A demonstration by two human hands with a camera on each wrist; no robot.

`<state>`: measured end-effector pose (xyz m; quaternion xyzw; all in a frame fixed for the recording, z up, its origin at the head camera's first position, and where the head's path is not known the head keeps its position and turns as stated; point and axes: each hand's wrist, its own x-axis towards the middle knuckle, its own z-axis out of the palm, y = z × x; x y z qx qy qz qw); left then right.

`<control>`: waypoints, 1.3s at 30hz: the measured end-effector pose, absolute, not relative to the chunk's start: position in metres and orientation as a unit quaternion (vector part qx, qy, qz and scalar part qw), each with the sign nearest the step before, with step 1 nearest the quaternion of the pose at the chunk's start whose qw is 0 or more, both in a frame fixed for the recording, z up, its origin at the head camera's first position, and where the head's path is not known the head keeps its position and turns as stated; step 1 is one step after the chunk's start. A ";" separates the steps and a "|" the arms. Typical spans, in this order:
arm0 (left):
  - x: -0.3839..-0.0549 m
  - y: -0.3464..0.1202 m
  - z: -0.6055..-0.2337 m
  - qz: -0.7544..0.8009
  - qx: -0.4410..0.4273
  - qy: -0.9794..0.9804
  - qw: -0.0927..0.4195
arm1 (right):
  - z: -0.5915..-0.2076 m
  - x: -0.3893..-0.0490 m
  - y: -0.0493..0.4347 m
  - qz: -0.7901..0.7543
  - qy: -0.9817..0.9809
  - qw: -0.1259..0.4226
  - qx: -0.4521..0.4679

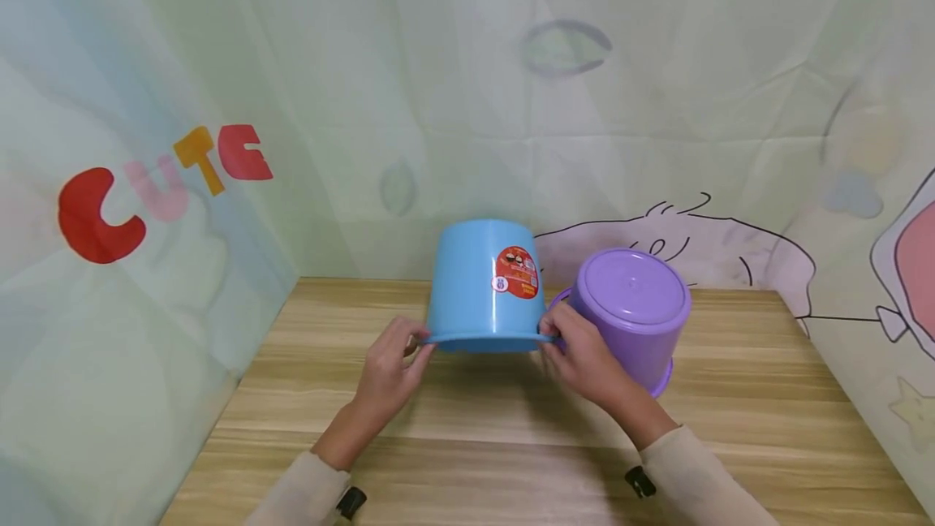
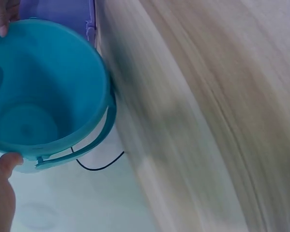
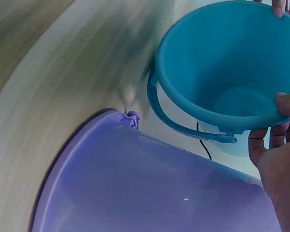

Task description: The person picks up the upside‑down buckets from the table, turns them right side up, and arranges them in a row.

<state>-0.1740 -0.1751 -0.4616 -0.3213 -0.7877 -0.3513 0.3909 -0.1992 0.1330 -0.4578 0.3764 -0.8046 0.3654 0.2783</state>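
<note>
A light blue plastic bucket (image 1: 467, 282) is tipped with its base up and its mouth toward me, a red sticker on its side. My left hand (image 1: 392, 364) pinches its rim at the left, and my right hand (image 1: 580, 351) pinches the rim at the right. In the left wrist view the inside of the blue bucket (image 2: 43, 87) shows, its handle (image 2: 94, 142) hanging against the rim. Just right of it stands an upside-down purple bucket (image 1: 635, 291), close beside my right hand. Its side fills the lower part of the right wrist view.
A wood-grain table (image 1: 482, 461) lies under both buckets. Behind it hangs a pale green printed curtain (image 1: 351, 104) with cartoon drawings, and the left side carries coloured letters (image 1: 102, 217). Dark bands sit at both sleeve cuffs.
</note>
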 end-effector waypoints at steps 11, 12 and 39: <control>-0.172 -0.170 -0.449 -0.336 -0.301 -0.792 0.410 | -0.444 -0.191 0.130 0.388 -0.821 0.276 0.315; -0.172 -0.169 -0.448 -0.336 -0.300 -0.793 0.410 | -0.445 -0.191 0.130 0.388 -0.821 0.277 0.315; -0.168 -0.162 -0.385 -0.378 -0.260 -0.820 0.343 | -0.406 -0.193 0.138 0.412 -0.802 0.286 0.324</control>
